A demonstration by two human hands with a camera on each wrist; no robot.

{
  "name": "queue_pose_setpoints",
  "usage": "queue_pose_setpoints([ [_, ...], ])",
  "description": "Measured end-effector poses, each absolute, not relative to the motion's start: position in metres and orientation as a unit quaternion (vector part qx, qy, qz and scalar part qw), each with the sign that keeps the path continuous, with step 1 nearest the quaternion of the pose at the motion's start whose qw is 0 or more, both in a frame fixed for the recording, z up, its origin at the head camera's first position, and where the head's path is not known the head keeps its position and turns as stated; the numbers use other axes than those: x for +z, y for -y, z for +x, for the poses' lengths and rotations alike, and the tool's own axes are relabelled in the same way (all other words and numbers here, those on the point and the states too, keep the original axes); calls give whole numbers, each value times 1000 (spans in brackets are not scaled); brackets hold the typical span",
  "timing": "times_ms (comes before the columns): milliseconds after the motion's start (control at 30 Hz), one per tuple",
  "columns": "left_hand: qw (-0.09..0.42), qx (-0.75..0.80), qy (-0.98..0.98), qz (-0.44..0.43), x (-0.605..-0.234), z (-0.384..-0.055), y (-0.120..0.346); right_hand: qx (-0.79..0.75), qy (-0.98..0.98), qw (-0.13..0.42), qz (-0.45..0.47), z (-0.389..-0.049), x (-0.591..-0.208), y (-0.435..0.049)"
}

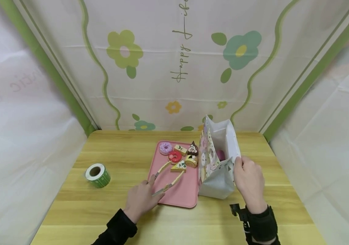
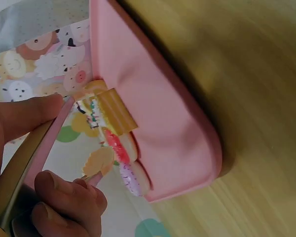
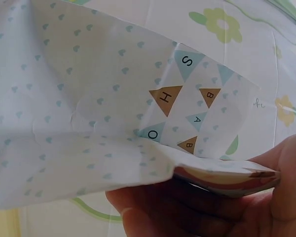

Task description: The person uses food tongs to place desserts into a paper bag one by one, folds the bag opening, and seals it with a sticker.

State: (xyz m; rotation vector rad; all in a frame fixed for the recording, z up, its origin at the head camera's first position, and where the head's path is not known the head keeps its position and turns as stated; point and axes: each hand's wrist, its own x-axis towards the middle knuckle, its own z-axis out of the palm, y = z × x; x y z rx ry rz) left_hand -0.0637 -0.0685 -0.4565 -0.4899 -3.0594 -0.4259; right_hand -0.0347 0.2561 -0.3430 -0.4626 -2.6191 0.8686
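Observation:
My left hand [image 1: 142, 199] holds a pair of tongs [image 1: 178, 178], its two arms spread apart with the tips near a triangular toy cake slice [image 1: 179, 166]. That slice lies on a pink tray [image 1: 180, 194], among a red donut [image 1: 175, 156], a purple donut [image 1: 165, 148], a cake roll [image 1: 191, 161], a small rectangular cake [image 1: 180, 149] and a chocolate-topped sweet [image 1: 193, 149]. At the tray's right stands a patterned paper bag [image 1: 215, 187], mouth open, with a pink thing [image 1: 220, 155] inside. My right hand [image 1: 249, 177] grips the bag's right rim.
A roll of green labels [image 1: 98, 177] stands left of the tray on the wooden table [image 1: 125, 156]. White flowered cloth [image 1: 180, 85] hangs behind the table, with more white cloth at both sides.

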Motion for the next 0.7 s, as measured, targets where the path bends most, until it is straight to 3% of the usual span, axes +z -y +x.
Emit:
queue_pose_setpoints([
  [467, -35, -127, 977, -167, -474, -66, 55, 304, 923, 174, -157, -36, -345, -256],
  [700, -17, -136, 977, -166, -480, -78, 45, 305, 923, 177, -156, -36, -344, -255],
])
